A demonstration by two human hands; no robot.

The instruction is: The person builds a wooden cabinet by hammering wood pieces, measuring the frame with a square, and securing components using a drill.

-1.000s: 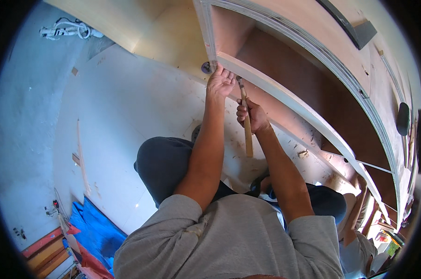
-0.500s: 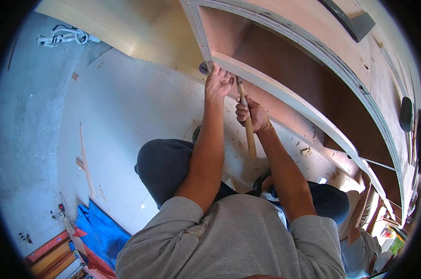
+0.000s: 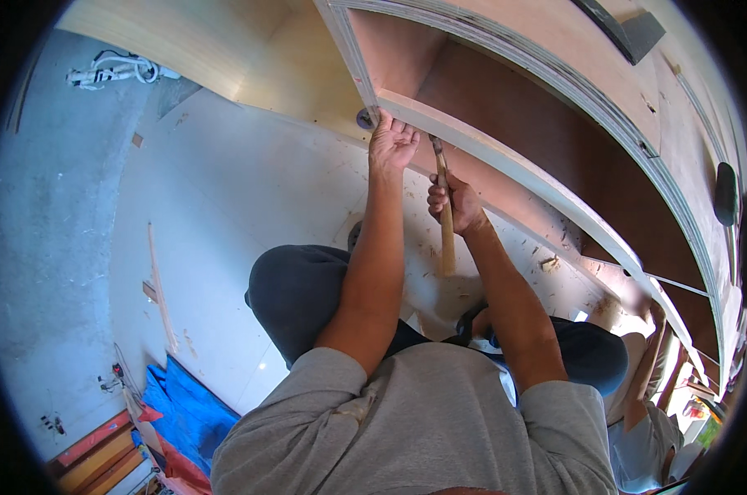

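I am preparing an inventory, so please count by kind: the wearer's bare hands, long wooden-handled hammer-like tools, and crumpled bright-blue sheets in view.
Wearer's bare hands: 2, left hand and right hand
Long wooden-handled hammer-like tool: 1, held in the right hand
Crumpled bright-blue sheet: 1
Total: 4

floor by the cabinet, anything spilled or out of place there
Yes: light brown scraps litter the pale floor near the cabinet, odd as loose debris on a smooth-looking surface. A long thin strip also lies loose on the left, beside a small brown piece.
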